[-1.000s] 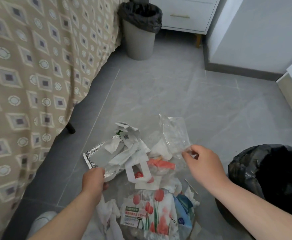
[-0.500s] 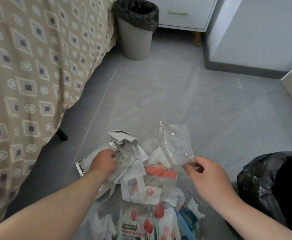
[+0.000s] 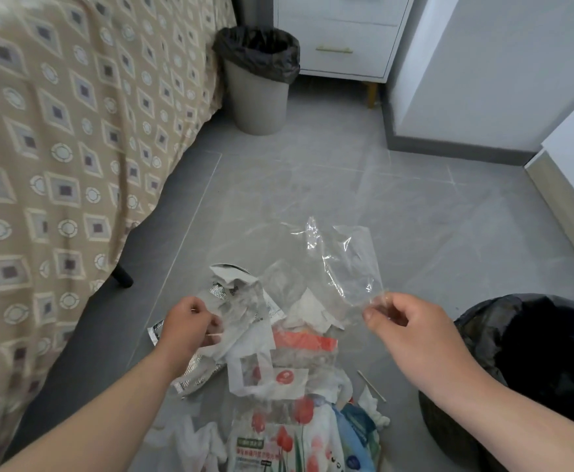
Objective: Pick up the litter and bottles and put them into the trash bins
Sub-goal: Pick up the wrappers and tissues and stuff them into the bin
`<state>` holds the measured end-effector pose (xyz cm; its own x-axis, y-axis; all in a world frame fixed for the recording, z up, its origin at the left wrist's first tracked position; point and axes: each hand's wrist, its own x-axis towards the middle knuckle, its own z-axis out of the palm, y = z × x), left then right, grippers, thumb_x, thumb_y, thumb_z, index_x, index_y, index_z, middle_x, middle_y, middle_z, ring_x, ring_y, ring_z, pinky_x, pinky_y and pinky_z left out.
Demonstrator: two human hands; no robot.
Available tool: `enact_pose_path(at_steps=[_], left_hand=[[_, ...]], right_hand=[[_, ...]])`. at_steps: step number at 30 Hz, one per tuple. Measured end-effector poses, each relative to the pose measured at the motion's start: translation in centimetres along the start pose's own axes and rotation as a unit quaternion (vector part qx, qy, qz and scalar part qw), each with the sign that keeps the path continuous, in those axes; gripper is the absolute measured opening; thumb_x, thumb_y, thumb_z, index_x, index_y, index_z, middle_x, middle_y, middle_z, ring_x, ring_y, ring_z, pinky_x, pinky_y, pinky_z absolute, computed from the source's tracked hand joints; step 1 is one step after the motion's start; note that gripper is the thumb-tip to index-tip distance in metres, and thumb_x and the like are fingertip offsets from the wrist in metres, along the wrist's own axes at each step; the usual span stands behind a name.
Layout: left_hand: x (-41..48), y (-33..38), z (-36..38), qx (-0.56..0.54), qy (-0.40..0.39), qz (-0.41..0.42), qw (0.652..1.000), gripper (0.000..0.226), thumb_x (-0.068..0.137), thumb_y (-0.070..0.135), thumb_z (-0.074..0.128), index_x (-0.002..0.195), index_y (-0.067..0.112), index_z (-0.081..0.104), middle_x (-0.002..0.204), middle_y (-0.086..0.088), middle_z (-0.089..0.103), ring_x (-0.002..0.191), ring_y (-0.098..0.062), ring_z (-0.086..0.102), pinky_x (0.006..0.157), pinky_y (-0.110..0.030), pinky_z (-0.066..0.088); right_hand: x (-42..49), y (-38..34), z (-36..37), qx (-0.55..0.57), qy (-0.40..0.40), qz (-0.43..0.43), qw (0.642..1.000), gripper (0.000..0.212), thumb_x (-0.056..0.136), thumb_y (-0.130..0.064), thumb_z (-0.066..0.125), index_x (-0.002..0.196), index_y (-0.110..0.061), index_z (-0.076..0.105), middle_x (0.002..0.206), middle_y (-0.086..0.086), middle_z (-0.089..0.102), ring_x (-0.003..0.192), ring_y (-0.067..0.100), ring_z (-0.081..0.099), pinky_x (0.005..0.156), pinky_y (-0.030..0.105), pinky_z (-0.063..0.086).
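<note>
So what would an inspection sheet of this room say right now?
Surface: grey tiled floor, litter heaped on its near part.
Job's things: litter pile of wrappers, paper and tissues; clear bag; grey bin with black liner by the bed; black-lined bin at right. No bottle clearly seen.
Clutter: thin stick beside the pile.
Grippers: left hand grips a foil wrapper; right hand pinches the clear bag, lifted.
Cables: nothing seen.
Surroundings: patterned bedspread, white drawers, white wall.

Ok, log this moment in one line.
right hand: pinching clear plastic bag | left hand: gripping crumpled wrapper | nearest bin: black-lined, right
</note>
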<state>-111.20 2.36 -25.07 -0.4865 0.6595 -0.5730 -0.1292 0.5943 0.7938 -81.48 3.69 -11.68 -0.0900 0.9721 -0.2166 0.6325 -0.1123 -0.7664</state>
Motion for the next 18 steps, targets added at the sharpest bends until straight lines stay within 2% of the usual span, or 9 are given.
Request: enact_pose_path(at_steps=[3, 5, 7, 11, 15, 18], left_hand=[[-2.9, 2.5, -0.6, -0.029, -0.016, 0.024, 0.999, 0.033, 0.084, -0.013, 0.040, 0.090, 0.016, 0.055, 0.075, -0.013, 0.057, 0.066, -0.026, 0.062, 0.056, -0.036, 0.055], [-4.8, 4.4, -0.8, -0.061, -0.036, 0.032, 0.997, 0.034, 0.088, -0.013, 0.038, 0.089, 0.014, 0.059, 0.077, -0.009, 0.056, 0.069, -0.026, 0.064, 0.051, -0.034, 0.056], [-6.7, 6.5, -1.0, -0.095, -0.047, 0.028, 0.994, 0.032, 0.090, -0.012, 0.036, 0.088, 0.009, 0.059, 0.080, -0.012, 0.058, 0.070, -0.027, 0.064, 0.046, -0.031, 0.056], [-11.1, 10.4, -0.9, -0.159, -0.062, 0.035, 0.985, 0.027, 0.089, -0.013, 0.037, 0.084, 0.007, 0.054, 0.075, -0.020, 0.057, 0.052, -0.023, 0.064, 0.042, -0.029, 0.054], [-15.5, 12.7, 0.8, -0.153, -0.096, 0.069, 0.981, 0.024, 0.089, -0.010, 0.041, 0.083, 0.008, 0.055, 0.058, -0.015, 0.063, 0.043, -0.018, 0.062, 0.038, -0.023, 0.052], [-19.1, 14.0, 4.0, -0.114, -0.143, 0.097, 0.978, 0.018, 0.091, -0.006, 0.047, 0.087, 0.007, 0.060, 0.068, -0.016, 0.060, 0.041, -0.015, 0.061, 0.036, -0.021, 0.049]], right_hand=[[-0.9, -2.1, -2.5, 0.049, 0.023, 0.011, 0.998, 0.011, 0.087, -0.026, 0.066, 0.079, -0.020, 0.070, 0.072, 0.007, 0.067, 0.060, 0.011, 0.054, 0.067, 0.026, 0.050], [-1.8, -3.4, -4.5, 0.091, 0.042, 0.029, 0.995, 0.010, 0.087, -0.025, 0.067, 0.082, -0.018, 0.071, 0.070, 0.002, 0.062, 0.065, 0.012, 0.055, 0.069, 0.034, 0.051], [-3.0, -4.4, -6.9, 0.132, 0.051, 0.049, 0.989, 0.009, 0.088, -0.023, 0.067, 0.085, -0.015, 0.071, 0.072, 0.002, 0.058, 0.064, 0.014, 0.053, 0.062, 0.029, 0.049], [-6.4, -4.9, -12.5, 0.231, 0.059, 0.062, 0.969, 0.013, 0.087, -0.020, 0.068, 0.086, -0.008, 0.071, 0.085, 0.013, 0.062, 0.067, 0.020, 0.052, 0.066, 0.032, 0.045], [-10.6, -4.3, -17.7, 0.247, 0.105, 0.067, 0.961, 0.013, 0.087, -0.022, 0.068, 0.082, -0.011, 0.072, 0.081, 0.013, 0.060, 0.067, 0.022, 0.051, 0.068, 0.034, 0.045], [-13.3, -3.3, -21.6, 0.239, 0.164, 0.081, 0.954, 0.015, 0.088, -0.023, 0.067, 0.087, -0.007, 0.070, 0.077, 0.011, 0.055, 0.060, 0.016, 0.047, 0.067, 0.032, 0.046]])
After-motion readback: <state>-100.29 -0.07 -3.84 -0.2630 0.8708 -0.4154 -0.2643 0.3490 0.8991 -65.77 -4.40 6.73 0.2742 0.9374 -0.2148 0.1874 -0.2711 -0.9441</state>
